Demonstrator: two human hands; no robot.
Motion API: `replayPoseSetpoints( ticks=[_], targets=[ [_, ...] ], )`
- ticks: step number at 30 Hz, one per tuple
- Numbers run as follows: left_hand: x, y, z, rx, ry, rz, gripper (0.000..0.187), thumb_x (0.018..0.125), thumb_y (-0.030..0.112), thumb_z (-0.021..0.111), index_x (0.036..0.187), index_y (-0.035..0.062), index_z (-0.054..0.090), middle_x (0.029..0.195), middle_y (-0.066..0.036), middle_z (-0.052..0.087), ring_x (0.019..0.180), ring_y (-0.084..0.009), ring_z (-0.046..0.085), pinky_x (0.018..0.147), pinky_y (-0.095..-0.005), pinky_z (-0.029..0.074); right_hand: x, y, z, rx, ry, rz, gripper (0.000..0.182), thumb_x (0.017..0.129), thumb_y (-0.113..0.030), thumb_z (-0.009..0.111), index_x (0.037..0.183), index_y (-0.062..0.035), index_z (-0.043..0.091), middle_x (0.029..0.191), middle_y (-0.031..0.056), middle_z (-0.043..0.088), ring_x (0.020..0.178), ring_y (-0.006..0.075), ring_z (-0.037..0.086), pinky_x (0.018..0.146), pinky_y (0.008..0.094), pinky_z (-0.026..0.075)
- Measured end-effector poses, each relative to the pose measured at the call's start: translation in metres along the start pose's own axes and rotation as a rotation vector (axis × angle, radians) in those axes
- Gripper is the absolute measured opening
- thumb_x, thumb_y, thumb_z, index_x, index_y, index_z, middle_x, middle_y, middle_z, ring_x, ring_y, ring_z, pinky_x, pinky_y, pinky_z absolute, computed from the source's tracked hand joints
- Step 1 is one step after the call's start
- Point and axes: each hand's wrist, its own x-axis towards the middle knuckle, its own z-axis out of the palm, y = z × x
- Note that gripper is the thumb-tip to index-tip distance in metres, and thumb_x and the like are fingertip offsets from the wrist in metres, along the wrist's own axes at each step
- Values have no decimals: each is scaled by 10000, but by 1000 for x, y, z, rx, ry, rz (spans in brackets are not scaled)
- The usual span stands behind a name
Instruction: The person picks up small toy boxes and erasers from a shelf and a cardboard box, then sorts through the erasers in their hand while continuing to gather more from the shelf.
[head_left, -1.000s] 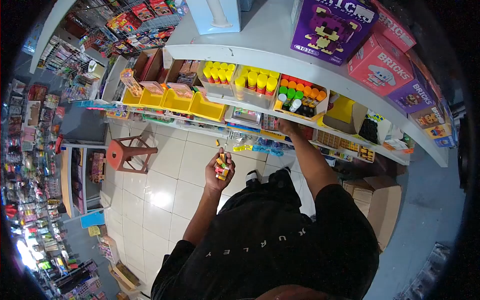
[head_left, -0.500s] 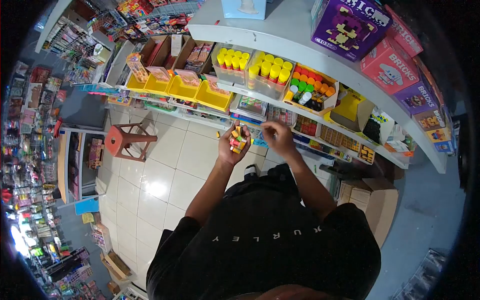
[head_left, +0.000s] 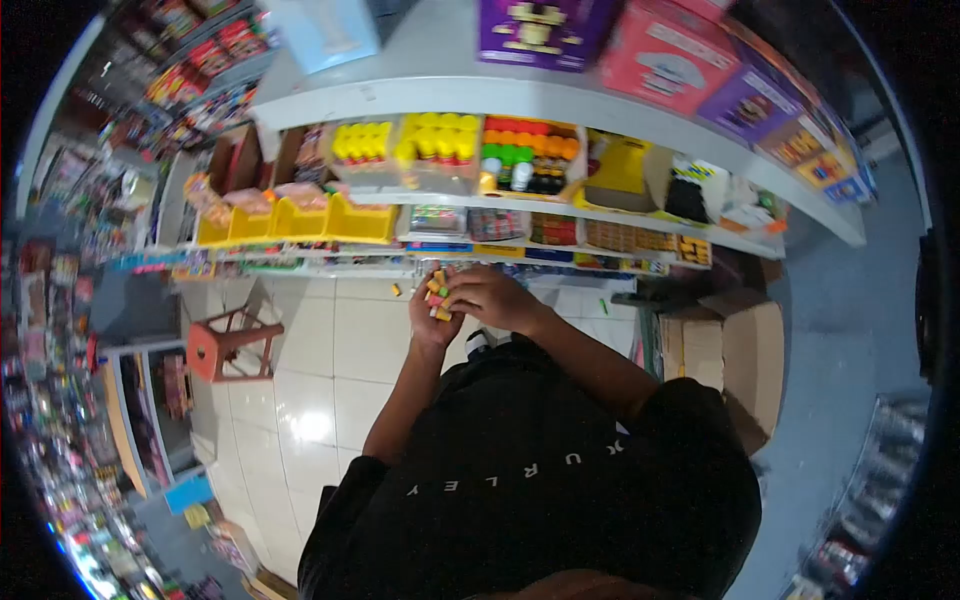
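Observation:
My left hand (head_left: 429, 322) is cupped, palm up, around a pile of small coloured pieces (head_left: 438, 296) in orange-yellow, pink and green. They are blocky and too small to name by kind. My right hand (head_left: 497, 298) reaches in from the right, its curled fingertips touching the pile. Whether a single piece is pinched there cannot be made out. Both hands are in front of my body, near the lower shelf. A similar orange-yellow piece (head_left: 396, 290) lies on the floor tiles left of the hands.
Ahead, shelves hold yellow bins (head_left: 360, 222), yellow-capped glue bottles (head_left: 440, 135) and a box of coloured-cap bottles (head_left: 530, 150). Boxed brick sets (head_left: 670, 65) stand on top. A red stool (head_left: 230, 345) is at left, an open cardboard box (head_left: 752, 365) at right. A green piece (head_left: 604, 306) lies on the floor.
My right hand has moved left, from apart to touching the pieces in my left hand. The camera view has turned, so the shelves appear more level and the stool lower.

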Motion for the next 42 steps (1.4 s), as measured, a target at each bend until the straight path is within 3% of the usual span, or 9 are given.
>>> replayPoseSetpoints(
  ticks=[6,11,13,15,19,22,25,32,42],
  targets=[
    [8,-18,-7,25,88,-42,303,997,263,419,1178,139,629,1118,-115,648,1035,-226,633,929,-376,498,-14,-13,-18,-25,38,-29,180,782,-70,690,960,-50,669,932,76,620,869,259,590,796,369,489],
    [13,-38,18,-43,90,-156,271,991,257,447,1131,149,652,1068,-122,654,999,-246,645,858,-405,537,-50,-32,-74,230,209,346,298,884,-96,643,1170,-18,615,973,117,618,870,214,622,746,335,523],
    [12,-48,32,-146,103,-218,269,989,254,455,1116,129,656,1054,-127,657,976,-257,650,824,-394,553,-96,17,-68,279,353,530,278,878,-98,651,1138,-7,617,956,108,642,836,181,649,728,319,548],
    [10,-61,41,-169,136,-206,257,984,244,468,1103,124,662,1050,-137,662,938,-272,651,799,-373,562,-147,69,-71,735,598,903,258,858,-96,670,1092,-2,622,906,105,665,740,169,667,675,321,568],
    [0,-83,51,-180,133,-207,277,992,273,451,1096,142,673,1029,-157,672,906,-279,645,792,-369,561,-250,207,-75,277,801,1321,303,842,-315,690,935,-27,675,842,126,682,552,170,644,590,309,544],
    [-17,-102,55,-163,156,-192,297,994,299,442,1110,158,675,1017,-158,671,874,-273,639,794,-365,557,-276,277,-105,-160,361,1424,371,830,-415,670,897,-51,698,876,138,695,653,203,677,638,342,541],
    [-27,-113,37,-135,124,-150,307,993,310,440,1122,159,673,1024,-156,667,873,-266,634,789,-363,559,-249,288,-122,-219,562,1538,399,811,-433,675,982,-73,697,971,146,698,831,282,685,739,395,544],
    [-45,-150,21,-167,152,-21,255,981,278,492,1116,154,670,1004,-126,658,898,-238,626,802,-324,555,-229,289,-124,-392,497,1364,529,899,-475,520,1226,-68,601,1275,136,591,1207,296,533,1018,416,422],
    [-55,-176,21,-241,143,49,291,985,282,468,1092,135,695,1024,-129,660,969,-216,625,832,-312,558,-246,323,-104,-107,574,1305,459,908,-384,601,1197,-29,564,1196,109,599,1038,265,610,876,398,514]
  ],
)
